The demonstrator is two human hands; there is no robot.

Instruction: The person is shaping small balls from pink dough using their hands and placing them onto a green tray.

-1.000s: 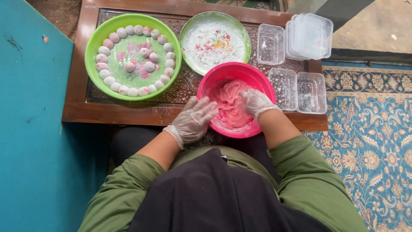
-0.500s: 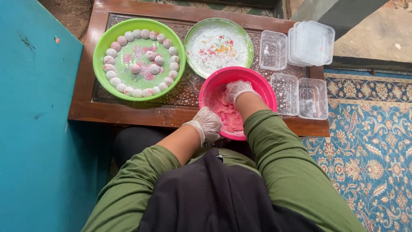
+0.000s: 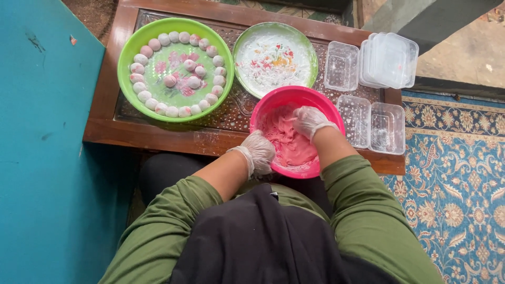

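Green tray [image 3: 128, 50] of dough balls [image 3: 194, 82], floured plate [image 3: 275, 59], perhaps five clear tubs [image 3: 342, 66].

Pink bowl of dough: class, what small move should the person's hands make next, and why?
Probably the right hand should pinch off a small lump of the pink dough. It already rests in the dough inside the pink bowl, the left hand steadies the near rim, and the green tray holds small rolled balls, with bare space left near its middle.

Wooden table [image 3: 158, 138] bears bowls [image 3: 176, 108], plate [image 3: 310, 58], plastic containers [image 3: 388, 128].
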